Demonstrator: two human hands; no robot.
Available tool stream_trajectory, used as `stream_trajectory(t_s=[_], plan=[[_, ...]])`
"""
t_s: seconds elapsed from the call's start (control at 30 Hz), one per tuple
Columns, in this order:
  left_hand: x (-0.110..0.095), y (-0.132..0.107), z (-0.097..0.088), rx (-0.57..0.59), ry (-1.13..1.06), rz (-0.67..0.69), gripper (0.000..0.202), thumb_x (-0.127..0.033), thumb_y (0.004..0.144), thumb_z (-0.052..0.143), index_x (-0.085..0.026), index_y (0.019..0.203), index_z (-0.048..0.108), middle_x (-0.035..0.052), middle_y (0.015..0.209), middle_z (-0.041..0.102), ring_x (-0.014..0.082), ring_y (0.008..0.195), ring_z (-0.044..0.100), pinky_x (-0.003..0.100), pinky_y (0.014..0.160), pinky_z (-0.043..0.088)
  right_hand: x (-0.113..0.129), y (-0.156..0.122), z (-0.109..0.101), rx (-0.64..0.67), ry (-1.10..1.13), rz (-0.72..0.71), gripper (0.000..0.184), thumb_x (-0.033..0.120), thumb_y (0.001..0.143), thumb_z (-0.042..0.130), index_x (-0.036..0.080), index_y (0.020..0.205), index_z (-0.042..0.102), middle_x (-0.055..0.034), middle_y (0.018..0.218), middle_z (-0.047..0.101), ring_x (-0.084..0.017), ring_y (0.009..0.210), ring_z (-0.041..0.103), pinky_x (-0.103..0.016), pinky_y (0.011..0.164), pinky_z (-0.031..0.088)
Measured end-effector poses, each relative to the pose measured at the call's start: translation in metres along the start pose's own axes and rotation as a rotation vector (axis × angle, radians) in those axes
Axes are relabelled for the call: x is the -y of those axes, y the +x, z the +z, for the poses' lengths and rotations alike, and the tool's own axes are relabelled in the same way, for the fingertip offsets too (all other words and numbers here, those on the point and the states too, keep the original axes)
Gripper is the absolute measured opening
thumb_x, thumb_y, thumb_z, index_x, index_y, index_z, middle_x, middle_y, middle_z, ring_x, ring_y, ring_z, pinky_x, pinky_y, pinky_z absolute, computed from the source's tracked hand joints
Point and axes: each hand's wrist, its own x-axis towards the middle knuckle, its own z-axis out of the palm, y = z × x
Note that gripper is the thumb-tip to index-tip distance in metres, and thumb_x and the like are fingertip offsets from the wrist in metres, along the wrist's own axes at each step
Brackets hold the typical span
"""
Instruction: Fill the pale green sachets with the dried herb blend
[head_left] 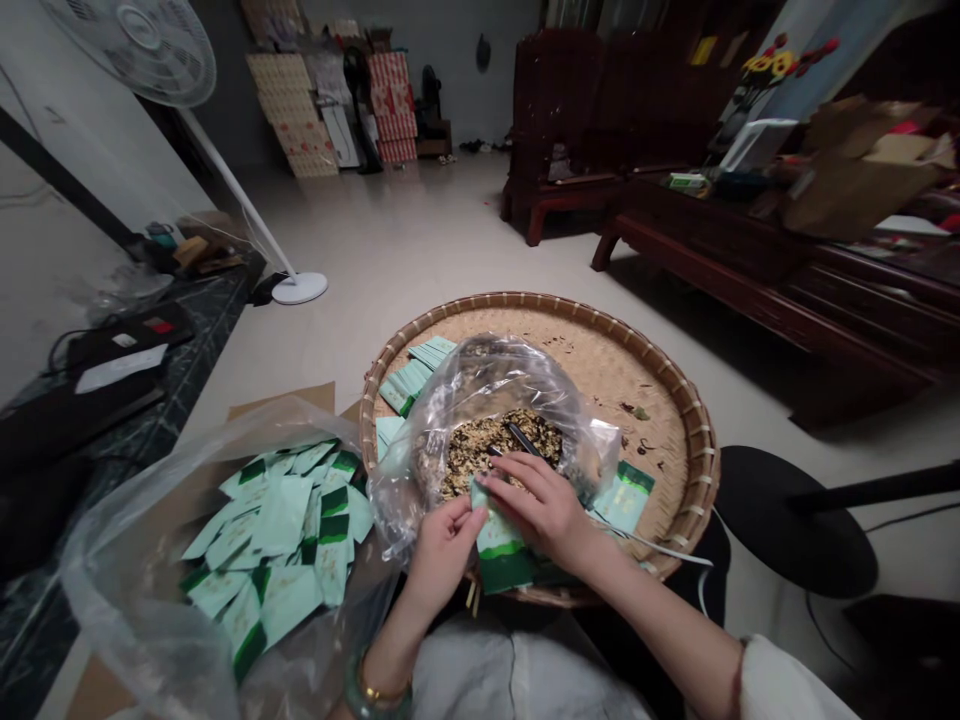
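Observation:
My left hand (444, 548) pinches the upper left edge of a green paper packet (504, 562). My right hand (551, 508) lies across that packet's top, its fingers closed on the edge, thumb hidden. Just beyond my fingers, a clear plastic bag (442, 400) stands open with a chopped, dry, tan and dark mix (469, 452) inside. A dark handle (525, 440) sticks out of the mix; its other end is hidden. More green packets (631, 490) lie right of the bag, and stacks of them (409, 383) lie at its left.
The round woven bamboo tray (694, 450) bears the bag, with leaf bits scattered on it. On the left, a large plastic bag (97, 560) holds many packets. A white cable (660, 548) crosses the tray's right rim. A fan (300, 288) and wooden table (750, 270) stand beyond.

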Motion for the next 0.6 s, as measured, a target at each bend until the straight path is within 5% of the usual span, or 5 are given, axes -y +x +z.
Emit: stream_trajectory(t_s=[0.17, 0.27, 0.47, 0.6], plan=[[0.003, -0.002, -0.001, -0.025, 0.112, 0.069, 0.028, -0.041, 0.08, 0.061, -0.014, 0.086, 0.07, 0.0027, 0.067, 0.065, 0.0165, 0.062, 0.059, 0.024, 0.058, 0.046, 0.002, 0.009, -0.01, 0.031, 0.066, 0.157, 0.011, 0.022, 0.09, 0.055, 0.017, 0.087, 0.064, -0.0082, 0.082, 0.06, -0.019, 0.079, 0.054, -0.033, 0.067, 0.05], [0.001, -0.001, -0.004, -0.064, 0.1, 0.069, 0.028, -0.035, 0.077, 0.065, -0.016, 0.096, 0.07, 0.0059, 0.081, 0.072, 0.0202, 0.072, 0.066, 0.028, 0.068, 0.051, 0.002, 0.014, -0.02, 0.005, 0.197, 0.203, 0.011, 0.016, 0.091, 0.051, 0.018, 0.088, 0.062, -0.0071, 0.081, 0.062, -0.019, 0.079, 0.055, -0.033, 0.069, 0.049], [-0.005, 0.001, -0.01, -0.131, 0.118, 0.04, 0.022, -0.037, 0.074, 0.068, -0.016, 0.079, 0.074, 0.0043, 0.071, 0.073, 0.022, 0.064, 0.069, 0.029, 0.06, 0.054, 0.002, 0.012, -0.022, 0.04, 0.287, 0.266, 0.01, 0.021, 0.09, 0.054, 0.02, 0.089, 0.064, -0.0061, 0.076, 0.063, -0.02, 0.078, 0.055, -0.032, 0.066, 0.049], [-0.003, 0.003, -0.011, -0.108, 0.13, 0.038, 0.025, -0.037, 0.074, 0.069, -0.017, 0.088, 0.076, 0.0049, 0.076, 0.075, 0.0208, 0.063, 0.07, 0.027, 0.057, 0.055, 0.002, 0.013, -0.021, 0.025, 0.292, 0.261, 0.014, 0.024, 0.089, 0.057, 0.02, 0.078, 0.064, -0.005, 0.07, 0.062, -0.02, 0.078, 0.053, -0.033, 0.068, 0.047]])
